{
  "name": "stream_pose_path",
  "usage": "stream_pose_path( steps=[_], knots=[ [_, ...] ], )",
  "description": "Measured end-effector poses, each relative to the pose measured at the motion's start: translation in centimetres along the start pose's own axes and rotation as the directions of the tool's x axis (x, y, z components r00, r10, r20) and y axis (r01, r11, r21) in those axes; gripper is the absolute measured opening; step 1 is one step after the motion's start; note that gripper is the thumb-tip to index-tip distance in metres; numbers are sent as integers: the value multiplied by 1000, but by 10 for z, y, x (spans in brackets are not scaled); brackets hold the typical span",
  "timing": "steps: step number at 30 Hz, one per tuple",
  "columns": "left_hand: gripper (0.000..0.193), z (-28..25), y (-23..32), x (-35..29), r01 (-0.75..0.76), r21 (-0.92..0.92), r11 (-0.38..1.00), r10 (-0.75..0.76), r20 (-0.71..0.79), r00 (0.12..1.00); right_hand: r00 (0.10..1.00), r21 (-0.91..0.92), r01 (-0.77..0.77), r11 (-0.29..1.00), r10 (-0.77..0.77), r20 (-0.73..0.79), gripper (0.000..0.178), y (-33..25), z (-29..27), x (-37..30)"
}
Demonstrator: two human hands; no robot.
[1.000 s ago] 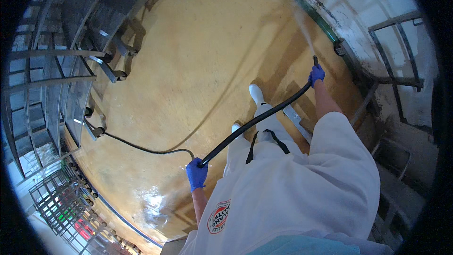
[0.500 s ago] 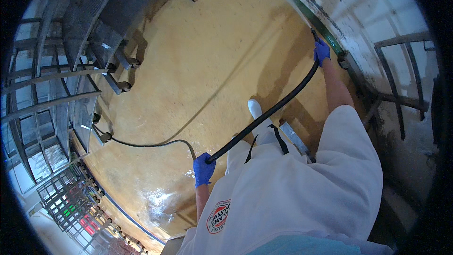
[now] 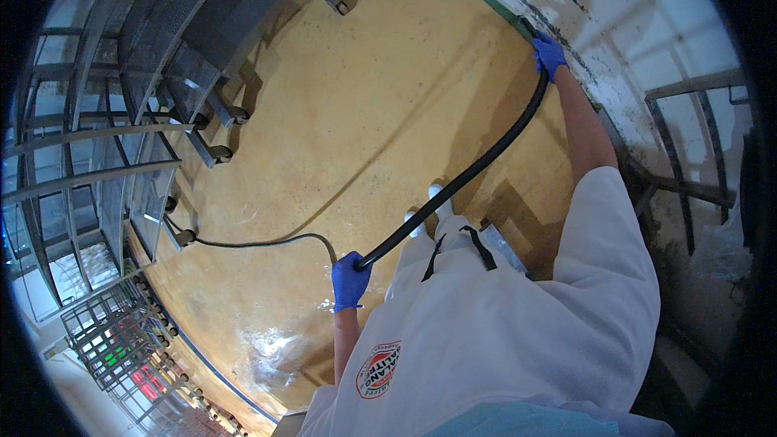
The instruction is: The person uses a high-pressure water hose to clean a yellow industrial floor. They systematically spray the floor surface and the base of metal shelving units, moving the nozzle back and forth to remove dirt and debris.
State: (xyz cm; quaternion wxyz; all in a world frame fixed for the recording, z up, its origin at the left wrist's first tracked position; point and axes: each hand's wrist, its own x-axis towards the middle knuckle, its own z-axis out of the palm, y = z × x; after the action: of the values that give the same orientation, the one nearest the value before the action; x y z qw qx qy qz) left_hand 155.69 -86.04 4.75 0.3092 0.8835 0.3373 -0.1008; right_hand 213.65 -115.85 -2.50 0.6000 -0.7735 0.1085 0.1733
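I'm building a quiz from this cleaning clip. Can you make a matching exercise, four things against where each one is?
Things:
1. left hand
2. right hand
3. metal racks
4. white boots

Places:
A. along the left side of the yellow floor
B. on the floor under the black hose
C. at the hose's far end, by the dirty white wall
D. on the hose's near end

Pairs: 1-D, 2-C, 3-A, 4-B

Matt black, seemingly rubber hose (image 3: 477, 166); wet glossy yellow floor (image 3: 364, 97).
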Motion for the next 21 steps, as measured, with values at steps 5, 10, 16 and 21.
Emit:
stream_pose_path(
  steps=[5,10,16,21],
  knots=[
    [16,6,-6,3,-50,-18,999,50,-1,999,994,2,-22,1000,22,110,38,-6,-14,-11],
    [15,9,-4,2,-27,-3,1000,27,3,1000,996,54,-25,998,29,-80,26,42,-57,-30],
    [12,12,-10,7,-89,45,995,88,21,996,889,240,-303,922,365,-277,15,167,-128,-79],
    [12,10,-24,1,-84,83,993,81,38,996,827,279,-456,845,518,-219,16,205,-126,-125]
  ],
)
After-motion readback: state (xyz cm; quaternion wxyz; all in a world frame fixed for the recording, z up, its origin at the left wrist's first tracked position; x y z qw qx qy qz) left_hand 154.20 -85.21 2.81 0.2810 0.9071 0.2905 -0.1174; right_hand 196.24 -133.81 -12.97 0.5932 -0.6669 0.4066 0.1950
